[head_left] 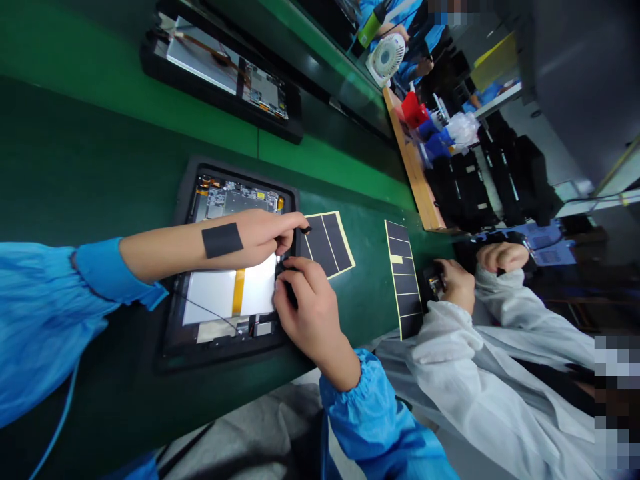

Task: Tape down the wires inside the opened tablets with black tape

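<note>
1. While the left hand (265, 233) reaches across the opened tablet (230, 267), its thumb and fingers are pinched on a small black tape piece (305, 229) right at the device's 3 o'clock edge.
2. Right hand (303, 303) sits at about 5 o'clock from the left one, fingers curled and pressed together onto something dark at the tablet's right edge. I can't make out what's under them.
3. A spare black strip (222, 240) is stuck on the left forearm, handy for later.
4. The tape sheet (327, 243) with the yellow backing lies on the green bench (100, 153) just past the tablet at 3 o'clock; a second sheet (404, 280) is further out the same way.
5. My take on doing this bit well: keep the tape taut and off the white battery (220, 293) with its orange band, line up one edge first, then roll it down with a fingertip so it doesn't wrinkle.
6. Watch the thin black wire (210, 312) by the battery, easy to trap.
7. Another person's hands (457, 283) in a white coat work further toward 3 o'clock. A second tablet (225, 73) sits at 12 o'clock.
</note>
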The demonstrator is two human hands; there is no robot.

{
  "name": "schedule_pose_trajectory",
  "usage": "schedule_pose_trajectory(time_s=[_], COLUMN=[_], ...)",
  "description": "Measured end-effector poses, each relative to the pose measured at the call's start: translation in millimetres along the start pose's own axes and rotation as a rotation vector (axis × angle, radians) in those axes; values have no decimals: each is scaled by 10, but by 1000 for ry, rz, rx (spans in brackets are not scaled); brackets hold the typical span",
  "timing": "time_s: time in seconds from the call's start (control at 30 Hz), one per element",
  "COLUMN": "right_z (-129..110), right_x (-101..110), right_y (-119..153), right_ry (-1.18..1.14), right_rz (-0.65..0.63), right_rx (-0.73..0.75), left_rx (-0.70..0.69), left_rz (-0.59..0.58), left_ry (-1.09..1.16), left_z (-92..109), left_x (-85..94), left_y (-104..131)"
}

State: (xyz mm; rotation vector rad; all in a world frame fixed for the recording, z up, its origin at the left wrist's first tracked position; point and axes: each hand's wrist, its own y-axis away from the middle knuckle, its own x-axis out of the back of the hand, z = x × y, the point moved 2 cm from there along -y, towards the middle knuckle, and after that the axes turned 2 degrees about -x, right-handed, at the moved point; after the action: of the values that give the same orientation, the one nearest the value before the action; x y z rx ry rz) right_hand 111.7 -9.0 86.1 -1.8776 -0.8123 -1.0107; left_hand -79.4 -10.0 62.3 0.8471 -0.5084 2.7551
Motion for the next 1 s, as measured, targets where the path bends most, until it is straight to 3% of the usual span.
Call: schedule_pose_trajectory(time_s=[0.37, 0.53, 0.7, 0.83, 1.0], right_z=[-1, -98, -21, 42, 48], right_x=[-10, 96, 206, 118, 23], right_y=[45, 112, 105, 82, 97], right_ry=[14, -89, -100, 74, 177], right_rz=[-9, -78, -107, -274, -422], right_rx=[12, 11, -50, -41, -166], left_rx=[-8, -11, 5, 68, 95], left_rz=[4, 8, 1, 35, 34], left_ry=[-1, 6, 12, -8, -7], left_z=[-14, -17, -2, 58, 75], left_x=[-2, -5, -10, 21, 60], left_y=[13, 16, 9, 25, 30])
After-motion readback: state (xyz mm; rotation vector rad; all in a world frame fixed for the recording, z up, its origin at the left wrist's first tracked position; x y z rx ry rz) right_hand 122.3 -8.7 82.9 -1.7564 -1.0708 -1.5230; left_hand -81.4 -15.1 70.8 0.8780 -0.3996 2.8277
